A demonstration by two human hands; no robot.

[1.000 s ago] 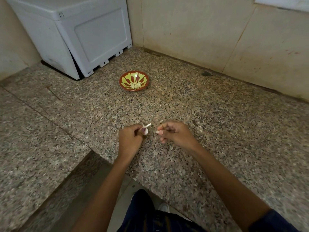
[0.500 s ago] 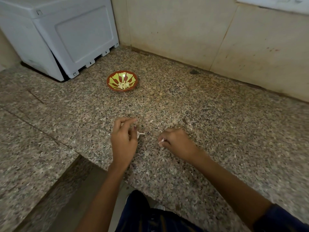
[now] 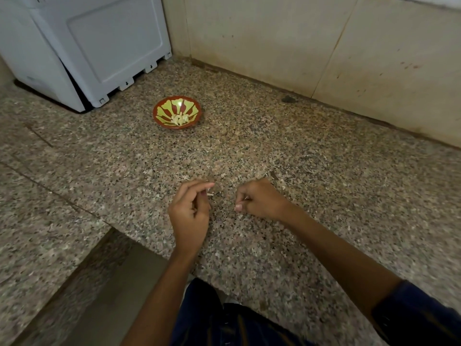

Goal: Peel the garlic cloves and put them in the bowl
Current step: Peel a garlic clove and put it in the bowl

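Note:
A small red bowl (image 3: 164, 106) with a yellow-green pattern stands on the granite counter, with several peeled garlic cloves (image 3: 180, 119) inside. Nearer to me, my left hand (image 3: 190, 213) pinches a garlic clove (image 3: 209, 194); only its pale tip shows past my fingers. A short gap to the right, my right hand (image 3: 259, 199) lies on the counter with its fingers curled around a thin pale scrap of peel (image 3: 245, 198). Both hands are well in front of the bowl.
A large white plastic box (image 3: 82, 46) stands at the back left, close behind the bowl. A tiled wall (image 3: 311, 46) runs along the back. The speckled granite counter (image 3: 324, 183) drops away in a step at the lower left.
My hands have drawn apart and lowered toward the counter. The clove in my left hand is now mostly hidden by my fingers. The view has shifted so the bowl sits a little further left.

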